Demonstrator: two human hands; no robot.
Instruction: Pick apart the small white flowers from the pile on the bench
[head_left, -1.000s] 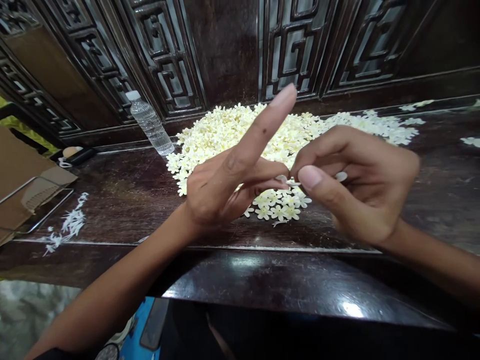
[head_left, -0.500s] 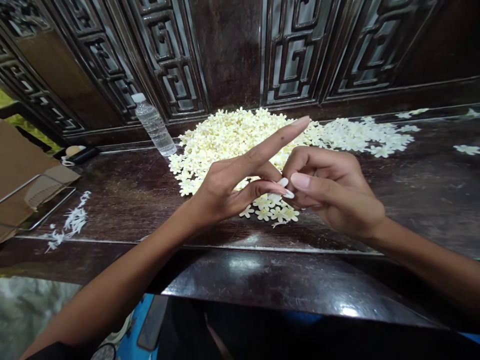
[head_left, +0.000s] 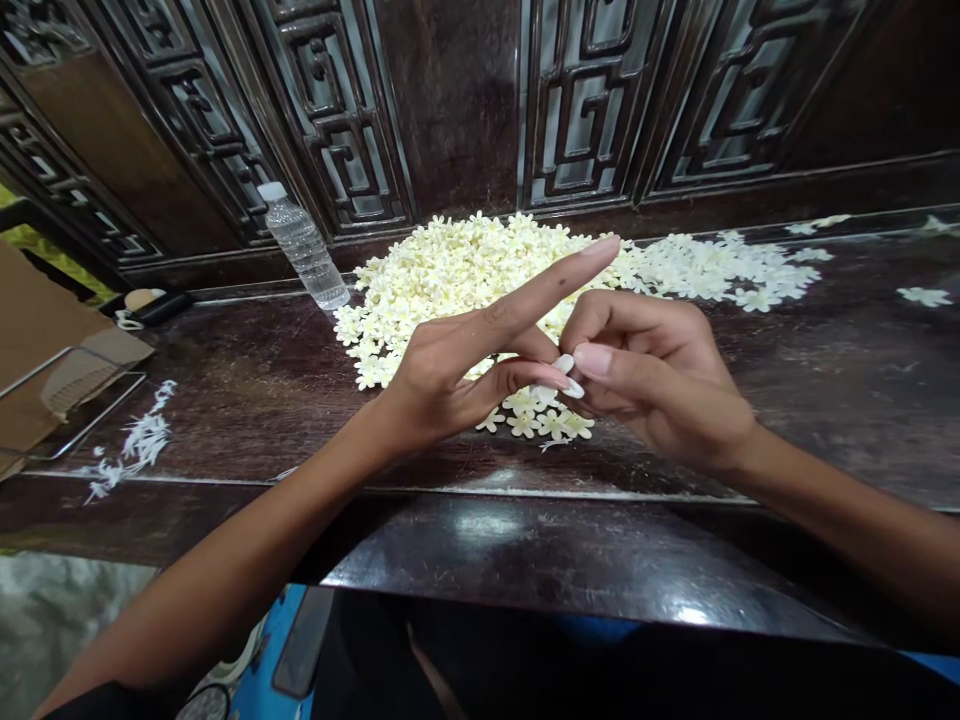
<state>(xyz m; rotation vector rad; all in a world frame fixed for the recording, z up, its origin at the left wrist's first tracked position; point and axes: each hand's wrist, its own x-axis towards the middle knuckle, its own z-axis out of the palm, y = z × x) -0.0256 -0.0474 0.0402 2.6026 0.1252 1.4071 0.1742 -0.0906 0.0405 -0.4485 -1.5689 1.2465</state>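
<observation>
Between my two hands is a small white flower (head_left: pixel 568 388), its pale petals showing at the fingertips. My left hand (head_left: pixel 476 365) pinches it between thumb and a bent finger, while its index finger stretches out to the upper right. Close against the flower, my right hand (head_left: pixel 660 380) has its thumb and curled index finger pressed together; anything inside that pinch is hidden. A large heap of cream-white flowers (head_left: pixel 450 275) lies behind both hands, and several loose flowers (head_left: pixel 536 418) lie just beneath them.
A clear plastic bottle (head_left: pixel 306 248) stands left of the heap, before the carved lattice panel (head_left: pixel 352 120). Thin white strips (head_left: pixel 142 440) lie at the left, near a cardboard box (head_left: pixel 52 350) and wire frame. A phone (head_left: pixel 302 642) rests below the dark wooden edge (head_left: pixel 487 540).
Both hands stay nearly in place around the flower, with the right hand slightly further left and closer to it. The whole view has shifted a little.
</observation>
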